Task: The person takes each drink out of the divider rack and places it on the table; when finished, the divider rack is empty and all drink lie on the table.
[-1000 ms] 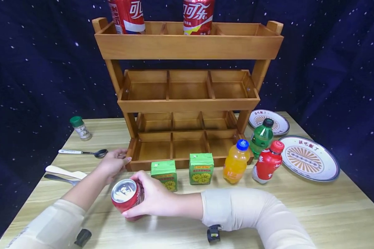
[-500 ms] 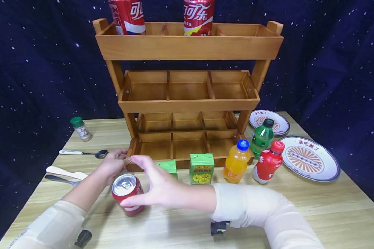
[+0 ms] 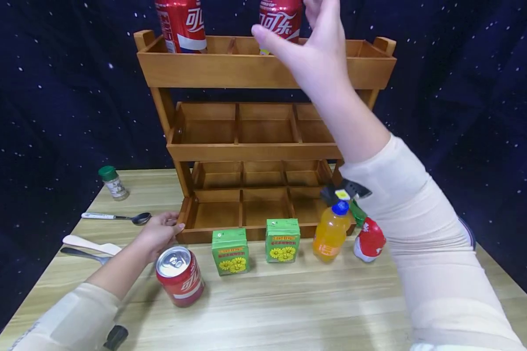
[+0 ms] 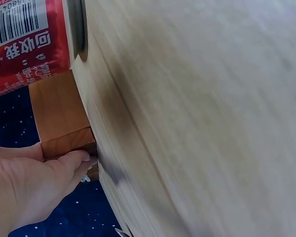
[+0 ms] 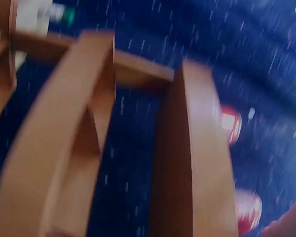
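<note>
Low at the left, my left hand (image 3: 160,234) grips the lower front corner of the wooden shelf rack (image 3: 263,70). In the left wrist view, thumb and fingers close around that wooden corner (image 4: 64,116). My right hand (image 3: 325,53) is raised at the top tier, fingers and thumb spread, overlapping a red cola can (image 3: 281,19) in the head view. Another cola can (image 3: 182,27) stands at the left of that tier. A third red can (image 3: 180,278) is upright on the table beside my left forearm. The right wrist view is blurred, with part of the right hand (image 5: 291,219) at its edge.
Two green drink cartons (image 3: 230,251) and an orange juice bottle (image 3: 331,231) stand before the rack. My right arm partly hides a red bottle (image 3: 369,241) and a green one. At left are a spoon (image 3: 140,218), a white utensil (image 3: 92,244) and a green-capped shaker (image 3: 114,183).
My right hand let go of the can on the table and rose up and right to the top tier. The can stays on the table. The left hand has kept its hold.
</note>
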The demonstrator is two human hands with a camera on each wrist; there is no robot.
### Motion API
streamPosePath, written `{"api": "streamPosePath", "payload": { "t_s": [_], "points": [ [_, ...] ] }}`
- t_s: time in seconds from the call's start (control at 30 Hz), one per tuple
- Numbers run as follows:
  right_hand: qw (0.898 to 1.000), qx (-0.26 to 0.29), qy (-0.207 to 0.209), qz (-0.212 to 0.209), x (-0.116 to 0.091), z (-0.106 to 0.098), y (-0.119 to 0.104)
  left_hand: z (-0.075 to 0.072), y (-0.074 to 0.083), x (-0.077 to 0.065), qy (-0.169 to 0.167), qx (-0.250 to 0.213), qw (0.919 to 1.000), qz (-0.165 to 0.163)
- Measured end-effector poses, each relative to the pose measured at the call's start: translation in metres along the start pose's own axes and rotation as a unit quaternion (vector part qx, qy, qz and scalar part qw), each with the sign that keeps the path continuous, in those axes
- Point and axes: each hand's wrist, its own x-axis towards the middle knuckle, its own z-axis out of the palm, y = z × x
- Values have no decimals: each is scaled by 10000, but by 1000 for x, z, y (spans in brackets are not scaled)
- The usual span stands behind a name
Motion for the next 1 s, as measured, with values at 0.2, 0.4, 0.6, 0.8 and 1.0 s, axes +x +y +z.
{"api": "streamPosePath", "payload": {
  "t_s": [0.2,0.4,0.6,0.8,1.0],
  "points": [
    [9907,-884,-122,1029,71,-13,34,-1,-2,1,36,-10,10000,-78],
    [9817,-782,-451,1677,112,-18,79,0,0,1,44,-9,9999,-99],
    [9775,-1134,-540,1692,102,-14,65,-1,3,2,92,74,9999,-64],
    [9767,-1216,-459,1707,90,-11,50,-1,5,1,57,56,9999,-105],
    [9847,-568,-85,1648,88,-12,52,-1,5,1,44,36,10000,-68]
  ]
}}
